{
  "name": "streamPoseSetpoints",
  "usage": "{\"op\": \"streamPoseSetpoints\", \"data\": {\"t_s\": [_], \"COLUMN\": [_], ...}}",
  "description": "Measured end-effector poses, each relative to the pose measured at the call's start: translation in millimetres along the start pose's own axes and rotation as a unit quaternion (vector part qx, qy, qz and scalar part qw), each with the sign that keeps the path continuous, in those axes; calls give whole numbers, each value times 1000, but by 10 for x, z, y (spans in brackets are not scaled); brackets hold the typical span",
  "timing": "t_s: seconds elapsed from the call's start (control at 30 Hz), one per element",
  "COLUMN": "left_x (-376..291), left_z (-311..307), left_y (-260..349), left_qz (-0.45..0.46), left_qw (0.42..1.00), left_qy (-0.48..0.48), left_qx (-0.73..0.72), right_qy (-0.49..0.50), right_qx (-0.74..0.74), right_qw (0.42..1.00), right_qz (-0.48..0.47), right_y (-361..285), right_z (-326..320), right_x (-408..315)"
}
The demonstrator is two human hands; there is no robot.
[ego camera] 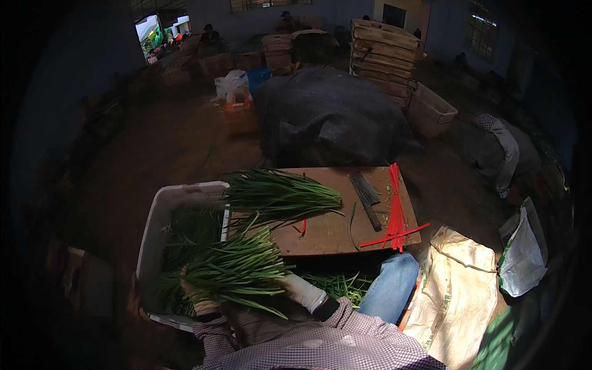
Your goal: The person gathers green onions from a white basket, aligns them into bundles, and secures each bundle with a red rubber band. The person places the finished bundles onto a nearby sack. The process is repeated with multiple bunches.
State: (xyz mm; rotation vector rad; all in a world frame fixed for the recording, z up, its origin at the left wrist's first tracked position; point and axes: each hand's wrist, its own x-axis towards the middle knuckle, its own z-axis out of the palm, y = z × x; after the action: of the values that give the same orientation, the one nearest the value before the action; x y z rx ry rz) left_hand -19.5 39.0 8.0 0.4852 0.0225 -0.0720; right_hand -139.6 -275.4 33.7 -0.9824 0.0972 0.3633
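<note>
Both my hands, in light gloves, are at a loose bundle of long green leafy stalks (240, 263) over the right side of a white plastic crate (150, 231). My left hand (196, 291) grips the bundle from the left. My right hand (296, 286) is at its right end, its fingers hidden by the stalks. A second bundle of green stalks (286, 192) lies on the wooden board (323, 231), over a red strip. To its right are a cleaver (367, 199) with a dark handle and a sheaf of red ties (395, 208), with a few ties lying across it.
Behind the board stands a large heap under a dark cover (333, 115). Stacked crates (384, 55) and a white tub (430, 108) are beyond it. A pale woven sack (458, 296) lies at my right. A person (499, 148) bends over at the far right.
</note>
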Motion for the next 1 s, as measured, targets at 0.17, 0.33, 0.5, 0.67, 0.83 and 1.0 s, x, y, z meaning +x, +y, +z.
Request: {"op": "streamPoseSetpoints", "data": {"t_s": [0.17, 0.33, 0.5, 0.67, 0.83, 1.0], "left_x": [35, 46, 40, 60, 51, 124], "left_z": [-163, -364, -261, -10, -19, -80], "left_y": [-87, -12, 111, 58, -29, 61], "left_qz": [87, 183, 34, 2, 169, 70], "left_qw": [966, 827, 988, 979, 790, 976], "left_qy": [-45, -16, 75, 151, 54, 59], "left_qx": [240, 531, 130, 137, 586, 198], "right_qy": [91, 97, 57, 161, 201, 251], "right_qx": [-10, 192, 244, -460, -273, -407], "right_qw": [994, 970, 949, 864, 905, 820], "right_qz": [-60, -113, -192, 126, -257, -314], "right_y": [107, -17, -554, -664, -476, -559], "right_z": [41, 157, -242, -692, -329, -112], "right_x": [58, -25, -696, -1113, -642, -450]}}
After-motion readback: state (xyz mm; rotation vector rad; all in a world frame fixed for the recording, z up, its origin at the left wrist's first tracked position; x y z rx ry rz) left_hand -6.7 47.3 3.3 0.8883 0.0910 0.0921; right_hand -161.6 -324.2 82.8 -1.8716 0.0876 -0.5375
